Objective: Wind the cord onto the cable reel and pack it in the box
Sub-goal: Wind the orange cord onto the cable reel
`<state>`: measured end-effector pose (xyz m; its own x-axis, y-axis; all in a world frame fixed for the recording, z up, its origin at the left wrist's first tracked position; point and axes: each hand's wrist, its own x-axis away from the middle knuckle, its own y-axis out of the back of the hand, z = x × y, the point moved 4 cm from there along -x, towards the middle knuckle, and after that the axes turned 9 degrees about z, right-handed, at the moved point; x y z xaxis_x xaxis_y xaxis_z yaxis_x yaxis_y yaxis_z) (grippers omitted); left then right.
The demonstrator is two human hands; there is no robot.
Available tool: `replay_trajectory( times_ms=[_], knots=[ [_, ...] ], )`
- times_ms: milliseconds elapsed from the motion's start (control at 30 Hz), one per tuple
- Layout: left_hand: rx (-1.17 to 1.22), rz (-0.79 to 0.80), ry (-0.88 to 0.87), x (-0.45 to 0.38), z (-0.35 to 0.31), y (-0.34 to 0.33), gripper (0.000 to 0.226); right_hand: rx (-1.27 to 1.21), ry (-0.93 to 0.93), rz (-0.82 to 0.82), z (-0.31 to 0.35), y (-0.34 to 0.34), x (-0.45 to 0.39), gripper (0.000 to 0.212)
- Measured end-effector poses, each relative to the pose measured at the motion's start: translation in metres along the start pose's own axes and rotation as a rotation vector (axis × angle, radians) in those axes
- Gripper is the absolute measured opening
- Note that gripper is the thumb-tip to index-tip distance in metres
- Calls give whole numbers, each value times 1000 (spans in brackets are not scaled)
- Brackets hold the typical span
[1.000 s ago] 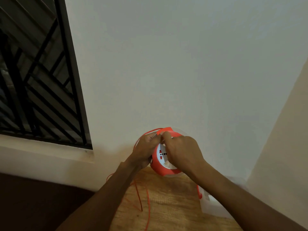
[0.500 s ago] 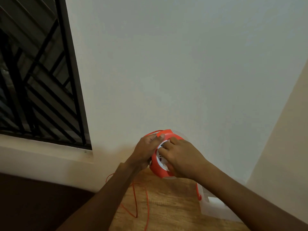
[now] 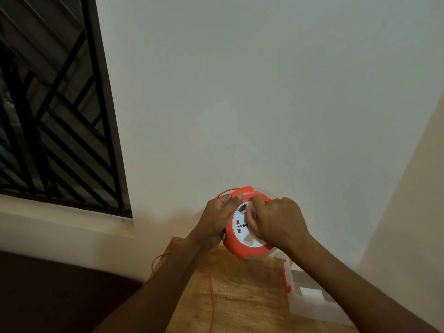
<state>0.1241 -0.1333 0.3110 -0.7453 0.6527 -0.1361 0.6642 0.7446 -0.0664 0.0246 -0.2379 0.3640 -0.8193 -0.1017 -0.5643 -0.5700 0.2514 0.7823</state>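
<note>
Orange cable reel (image 3: 242, 246) held up in two hands, low in the middle of the frame.

Its round white face (image 3: 240, 224) with plug holes looks toward the camera. The left hand (image 3: 217, 218) is wrapped around the reel's left edge, with the thumb on the orange rim at the top. The right hand (image 3: 278, 222) is curled over the white face, fingers pinching something near the middle; what it is stays hidden. A thin orange cord (image 3: 211, 296) hangs down over the wooden table (image 3: 240, 296) below the hands. A clear plastic box (image 3: 310, 299) sits on the table at the lower right, under the right arm. A dark window with bars (image 3: 52, 104) fills the upper left.
</note>
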Motion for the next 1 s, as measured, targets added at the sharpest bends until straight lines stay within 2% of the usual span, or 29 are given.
replay_trajectory(
  times_ms=[33,133,200,333,467,600,667,733,833,933,1000],
  knots=[
    [-10,-6,-12,-1,-1,-1,23,14,-4,-1,1,-1,1,28],
    [-11,-42,-2,-2,-2,3,13,-10,38,-6,9,1,8,50],
    [-6,-59,4,-3,-1,9,14,-69,115,-23,11,7,12,53],
    [-21,-42,0,-5,-5,13,23,-30,361,119,14,-5,18,57],
    [-20,-9,6,-3,-4,6,22,17,369,195,17,-14,12,76],
    [-1,10,7,-2,-7,4,19,17,374,92,18,-6,9,65],
    [-10,13,-3,0,-4,3,19,-2,311,79,19,-5,3,56],
    [-41,1,-4,-1,1,2,26,-62,111,103,13,-1,-7,50],
    [-108,-54,-1,-3,4,2,42,-191,-193,212,0,-4,-10,54],
    [-130,-63,-3,-7,2,2,46,-246,-244,295,5,-7,-11,56],
    [-87,-46,-3,-7,2,2,47,-240,-185,263,9,-5,-12,51]
  ],
)
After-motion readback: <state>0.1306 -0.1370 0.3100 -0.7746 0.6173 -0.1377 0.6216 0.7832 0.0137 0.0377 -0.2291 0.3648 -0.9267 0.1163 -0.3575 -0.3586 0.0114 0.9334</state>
